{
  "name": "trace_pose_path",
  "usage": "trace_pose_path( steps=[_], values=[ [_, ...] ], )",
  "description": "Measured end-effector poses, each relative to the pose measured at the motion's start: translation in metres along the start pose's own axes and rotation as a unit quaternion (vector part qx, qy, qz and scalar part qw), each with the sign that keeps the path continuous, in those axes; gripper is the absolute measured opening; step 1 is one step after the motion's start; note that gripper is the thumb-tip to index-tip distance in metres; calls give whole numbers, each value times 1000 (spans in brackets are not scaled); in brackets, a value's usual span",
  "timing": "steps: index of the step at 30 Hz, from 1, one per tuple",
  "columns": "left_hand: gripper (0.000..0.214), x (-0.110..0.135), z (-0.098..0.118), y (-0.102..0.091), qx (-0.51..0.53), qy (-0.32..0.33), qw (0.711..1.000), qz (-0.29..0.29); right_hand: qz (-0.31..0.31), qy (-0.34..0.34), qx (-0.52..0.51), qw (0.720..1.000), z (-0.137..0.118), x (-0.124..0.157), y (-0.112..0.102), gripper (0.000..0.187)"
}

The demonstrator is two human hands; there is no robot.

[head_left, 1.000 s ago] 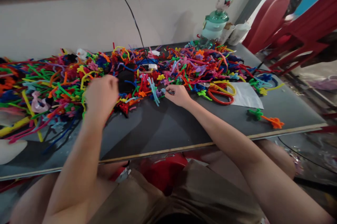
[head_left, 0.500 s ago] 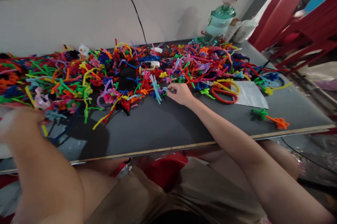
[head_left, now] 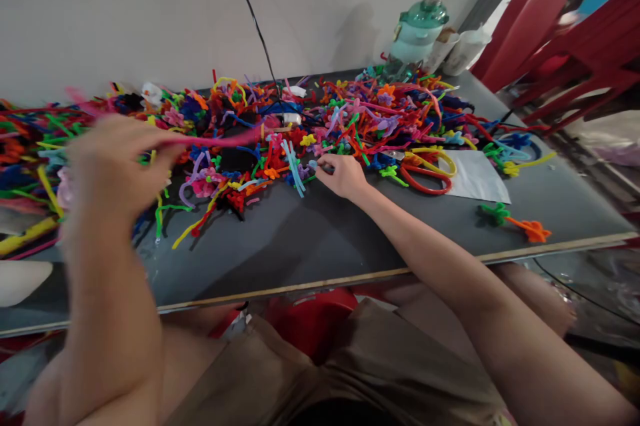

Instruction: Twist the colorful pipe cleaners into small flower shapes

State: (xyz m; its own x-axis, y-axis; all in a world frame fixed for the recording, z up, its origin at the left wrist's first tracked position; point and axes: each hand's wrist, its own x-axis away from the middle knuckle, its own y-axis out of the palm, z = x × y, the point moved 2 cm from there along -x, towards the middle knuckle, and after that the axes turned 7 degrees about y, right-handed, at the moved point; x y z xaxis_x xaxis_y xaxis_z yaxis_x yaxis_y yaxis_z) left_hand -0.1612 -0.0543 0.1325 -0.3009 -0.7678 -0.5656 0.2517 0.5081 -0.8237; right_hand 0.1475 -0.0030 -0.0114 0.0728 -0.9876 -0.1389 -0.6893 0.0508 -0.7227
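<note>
My left hand (head_left: 117, 169), smeared by motion, is raised over the left part of the pile and pinches a pink pipe cleaner (head_left: 220, 142) that stretches out to the right. My right hand (head_left: 343, 176) rests low at the front of the pile with thumb and fingertips pressed together. A small light blue piece (head_left: 313, 164) shows at those fingertips; the fingers hide the rest of it. Just left of it lie light blue pipe cleaners (head_left: 293, 169). Around both hands spreads a heap of colourful pipe cleaners (head_left: 370, 113), some twisted into flowers.
Scissors with red and yellow handles (head_left: 425, 176) lie on the right beside a white sheet (head_left: 477, 176). A green and orange pipe-cleaner flower (head_left: 533, 231) is near the table edge. A green bottle (head_left: 417, 36) and white cups (head_left: 467, 51) stand behind. A black cable (head_left: 255, 19) hangs down.
My left hand has moved right and up from the far left and now carries a pink pipe cleaner. My right hand has stayed almost in place.
</note>
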Motion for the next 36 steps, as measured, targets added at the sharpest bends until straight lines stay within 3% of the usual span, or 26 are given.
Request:
trace_pose_path(
  steps=[1, 3, 6, 10, 15, 22, 26, 30, 36],
  values=[
    [38, -7, 17, 16, 20, 99, 995, -7, 20, -2, 6, 1000, 0, 0, -1, 16],
    [36, -15, 47, 48, 47, 231, 971, -36, 73, -42, 7, 996, 0, -1, -4, 22],
    [37, -18, 84, 81, 72, 305, 948, -65, 141, -131, -33, 981, -4, -1, -14, 29],
    [33, -17, 114, 99, 121, 344, 927, -85, 118, -177, -139, 967, -11, 2, -24, 28],
    [28, -15, 120, 108, 110, 384, 916, -34, 57, -140, -259, 954, -12, 1, -23, 30],
    [21, -4, 124, 125, 94, 443, 892, -2, -127, -122, -432, 885, -18, -2, -11, 41],
    [20, 2, 137, 126, 57, 494, 867, 11, -124, -84, -479, 865, -22, 1, -9, 33],
    [22, 3, 145, 125, 26, 507, 861, 37, -120, -72, -522, 841, -23, 2, -10, 26],
    [23, 6, 140, 130, 19, 492, 870, 39, -192, -57, -606, 770, -24, 4, -10, 22]
  ],
)
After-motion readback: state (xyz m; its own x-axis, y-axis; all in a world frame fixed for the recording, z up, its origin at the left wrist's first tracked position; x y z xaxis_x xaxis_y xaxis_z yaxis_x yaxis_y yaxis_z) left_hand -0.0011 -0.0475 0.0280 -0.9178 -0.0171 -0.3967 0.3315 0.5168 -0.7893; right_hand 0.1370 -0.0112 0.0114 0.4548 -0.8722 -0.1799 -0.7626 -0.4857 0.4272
